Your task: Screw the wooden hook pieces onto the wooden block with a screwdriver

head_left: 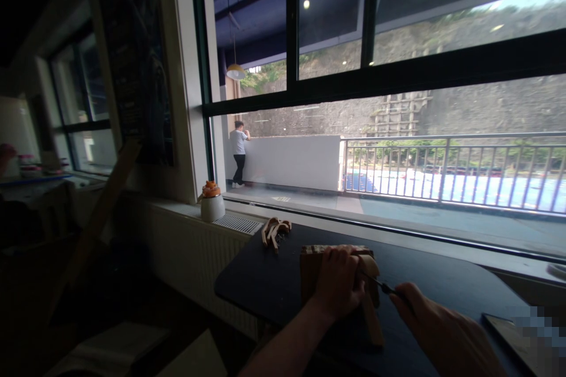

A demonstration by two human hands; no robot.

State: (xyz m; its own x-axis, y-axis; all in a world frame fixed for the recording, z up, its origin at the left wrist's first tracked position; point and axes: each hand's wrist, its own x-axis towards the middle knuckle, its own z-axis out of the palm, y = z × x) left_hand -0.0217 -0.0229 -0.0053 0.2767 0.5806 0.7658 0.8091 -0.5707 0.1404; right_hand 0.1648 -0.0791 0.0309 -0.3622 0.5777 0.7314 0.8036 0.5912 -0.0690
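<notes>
My right hand [420, 312] is closed around the dark handle of a thin-shafted screwdriver [385, 288]. The tool's tip meets a curved wooden piece [369, 266], close to my left fingers. My left hand [340, 285] is closed over that wooden piece and presses it against a brown block-like object [308, 275] with a patterned top edge. One straight leg of the wooden piece extends down toward me. Shadow and my fingers hide the exact contact point. Farther back on the table lie more curved wooden pieces [270, 232], with small metal screws [280, 238] beside them.
The dark table [252, 277] has a rounded left corner and stands against the window sill. A flat dark device [508, 333] lies at the right. On the ledge sits a white jar with an orange top [213, 203]. A person [239, 153] stands outside beyond the window.
</notes>
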